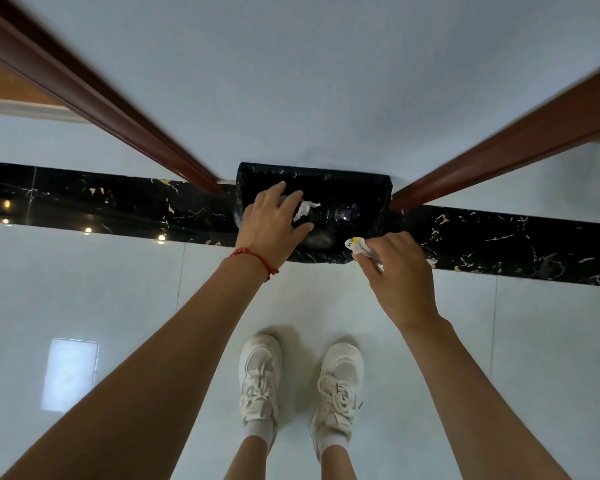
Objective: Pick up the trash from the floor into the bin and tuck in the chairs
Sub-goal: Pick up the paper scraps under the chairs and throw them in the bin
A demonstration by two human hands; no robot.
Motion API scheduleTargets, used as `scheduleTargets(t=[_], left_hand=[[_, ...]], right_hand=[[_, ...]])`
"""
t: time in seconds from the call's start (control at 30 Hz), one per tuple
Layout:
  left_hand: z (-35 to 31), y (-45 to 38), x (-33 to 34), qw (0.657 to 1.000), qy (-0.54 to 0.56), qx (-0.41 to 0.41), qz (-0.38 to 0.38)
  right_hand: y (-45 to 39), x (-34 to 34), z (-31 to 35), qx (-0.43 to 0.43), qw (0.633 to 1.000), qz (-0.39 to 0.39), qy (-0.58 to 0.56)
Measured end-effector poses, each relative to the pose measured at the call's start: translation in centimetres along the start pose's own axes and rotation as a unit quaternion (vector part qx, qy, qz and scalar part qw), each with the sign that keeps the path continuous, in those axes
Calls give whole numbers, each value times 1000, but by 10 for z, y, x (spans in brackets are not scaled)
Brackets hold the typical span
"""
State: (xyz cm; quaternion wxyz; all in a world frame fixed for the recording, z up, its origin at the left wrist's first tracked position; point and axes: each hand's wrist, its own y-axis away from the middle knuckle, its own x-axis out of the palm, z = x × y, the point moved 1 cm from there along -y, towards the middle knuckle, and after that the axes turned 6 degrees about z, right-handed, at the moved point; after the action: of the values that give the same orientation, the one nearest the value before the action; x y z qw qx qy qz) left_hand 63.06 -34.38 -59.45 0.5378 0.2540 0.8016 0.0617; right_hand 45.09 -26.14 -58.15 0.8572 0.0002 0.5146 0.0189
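Observation:
A bin lined with a black bag (371,188) stands against the wall, between two brown door frames. Inside lie a crumpled white tissue (305,209) and a clear plastic bottle (340,214). My left hand (274,223) hovers over the bin's left side with fingers spread and nothing visibly in its grip. My right hand (395,261) is at the bin's near right corner and pinches a crumpled white and yellow wrapper (355,245).
The floor is glossy white tile with a black marble strip (84,199) along the wall. Brown door frames rise at the left (94,95) and at the right (499,143). My white sneakers (260,382) stand just in front of the bin.

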Motion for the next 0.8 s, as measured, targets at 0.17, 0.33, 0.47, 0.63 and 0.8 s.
scheduleTargets(t=[0.17, 0.33, 0.47, 0.63, 0.8], left_hand=[[14, 38, -5, 998, -48, 32, -35], [27, 74, -4, 998, -51, 4, -39], [32, 89, -3, 997, -54, -4, -60], [36, 95, -8, 997, -59, -10, -52], [28, 108, -27, 998, -62, -15, -27]], right_hand=[[-11, 9, 11, -14, 1000, -16, -19], [-36, 26, 32, -43, 999, -11, -9], [-55, 40, 44, -51, 999, 5, 17], [-61, 45, 44, 33, 996, 67, 52], [-31, 8, 48, 21, 995, 67, 71]])
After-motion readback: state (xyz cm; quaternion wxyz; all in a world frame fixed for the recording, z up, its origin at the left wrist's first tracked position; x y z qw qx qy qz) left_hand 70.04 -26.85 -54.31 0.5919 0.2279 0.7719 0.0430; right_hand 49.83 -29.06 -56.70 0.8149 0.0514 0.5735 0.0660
